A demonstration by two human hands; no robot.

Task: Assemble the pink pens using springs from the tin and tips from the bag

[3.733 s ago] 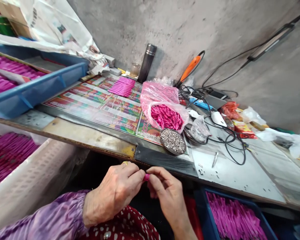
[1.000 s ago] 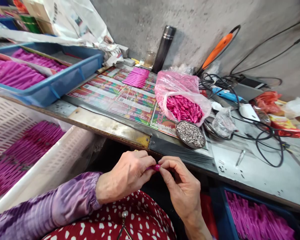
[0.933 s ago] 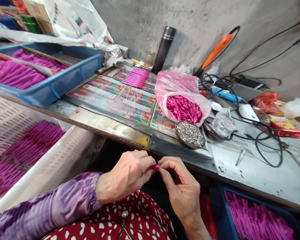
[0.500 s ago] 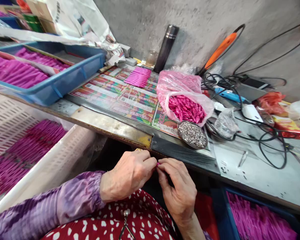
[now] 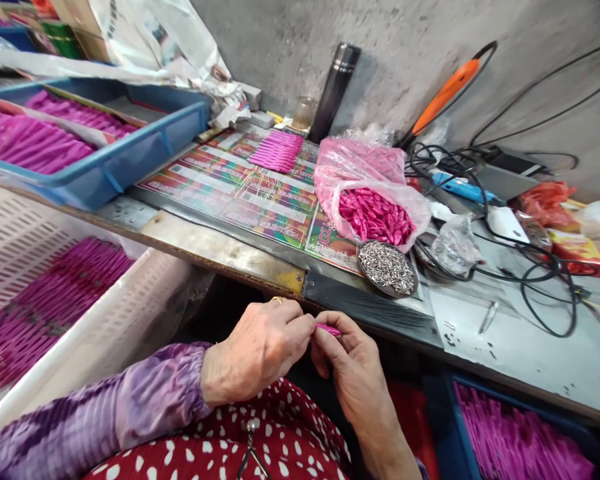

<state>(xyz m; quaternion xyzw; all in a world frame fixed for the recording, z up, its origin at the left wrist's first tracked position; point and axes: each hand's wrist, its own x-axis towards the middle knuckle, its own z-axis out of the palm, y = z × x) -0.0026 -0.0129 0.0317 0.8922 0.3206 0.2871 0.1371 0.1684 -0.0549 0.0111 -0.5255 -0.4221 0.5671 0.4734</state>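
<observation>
Pink, glossy: clamping a small piece [image 5: 328,329] between left hand [image 5: 261,348] and right hand [image 5: 354,363], with fingertips together, nearer than the dish [image 5: 371,283] (likely to steady it).

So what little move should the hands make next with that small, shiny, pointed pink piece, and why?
Maybe the right hand should pinch the pink piece snugly while the left hand steadies its other end. The hands meet at it in front of the flat black table strip, not over it, so a slip could drop it.
</observation>
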